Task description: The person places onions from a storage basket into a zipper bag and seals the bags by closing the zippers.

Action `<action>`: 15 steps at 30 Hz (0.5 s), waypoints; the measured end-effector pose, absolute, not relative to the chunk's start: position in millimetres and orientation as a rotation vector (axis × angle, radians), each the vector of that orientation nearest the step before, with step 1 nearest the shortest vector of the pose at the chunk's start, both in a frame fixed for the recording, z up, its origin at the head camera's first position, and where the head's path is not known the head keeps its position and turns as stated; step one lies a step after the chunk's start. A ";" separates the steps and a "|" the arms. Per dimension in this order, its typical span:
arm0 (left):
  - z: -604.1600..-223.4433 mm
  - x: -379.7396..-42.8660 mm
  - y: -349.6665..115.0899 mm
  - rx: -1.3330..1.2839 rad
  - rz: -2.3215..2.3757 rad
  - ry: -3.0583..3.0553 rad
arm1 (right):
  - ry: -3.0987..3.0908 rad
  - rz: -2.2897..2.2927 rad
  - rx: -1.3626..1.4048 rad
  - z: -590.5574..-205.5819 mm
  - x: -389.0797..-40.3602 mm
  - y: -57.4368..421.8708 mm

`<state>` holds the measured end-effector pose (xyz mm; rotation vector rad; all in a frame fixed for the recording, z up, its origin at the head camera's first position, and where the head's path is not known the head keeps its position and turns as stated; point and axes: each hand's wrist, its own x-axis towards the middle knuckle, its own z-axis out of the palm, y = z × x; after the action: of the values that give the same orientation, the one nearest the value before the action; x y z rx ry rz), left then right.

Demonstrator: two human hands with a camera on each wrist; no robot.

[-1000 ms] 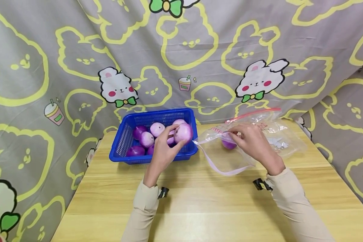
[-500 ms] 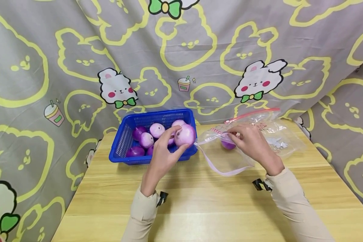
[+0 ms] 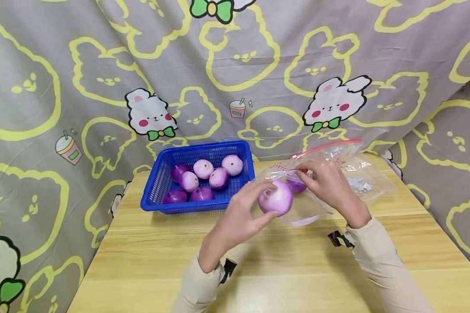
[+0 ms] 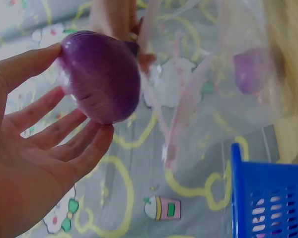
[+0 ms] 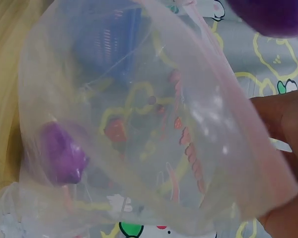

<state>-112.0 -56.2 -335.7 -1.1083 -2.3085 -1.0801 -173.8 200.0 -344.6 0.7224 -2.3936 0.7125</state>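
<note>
One purple onion (image 3: 279,201) | left hand (image 3: 240,214) gripping it | right hand (image 3: 327,182) pinching clear bag (image 5: 144,144)

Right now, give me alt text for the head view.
A left hand holds a purple onion near an open clear bag that the right hand pinches. Another onion shows inside the bag; seven more sit in a blue basket to the left.

Purp/wht onion (image 3: 277,200), blue bskt (image 3: 196,152).

1. Grey curtain (image 3: 188,65) behind the tabletop (image 3: 286,269), printed with yellow cartoon outlines (image 3: 243,82), white rabbits (image 3: 338,104) wearing green bows (image 3: 326,124), and drink cups (image 3: 237,108).
2. The tabletop is pale, yellowish wood grain, catching a soft sheen of light.
</note>
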 end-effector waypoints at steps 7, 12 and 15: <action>-350.6 -107.2 -37.0 -1.165 -0.834 -2.429 | -2.387 0.698 0.752 -344.7 -167.6 193.1; -361.8 -107.8 -25.6 -1.165 -0.692 -2.457 | -2.392 0.687 0.732 -345.7 -163.0 194.9; -368.1 -109.6 -18.8 -1.185 -0.634 -2.430 | -2.382 0.680 0.716 -344.8 -160.6 197.9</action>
<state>-109.6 -18.8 -368.1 -1.1853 -2.4300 -0.6337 -160.6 197.9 -344.8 0.7162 -2.3815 0.6800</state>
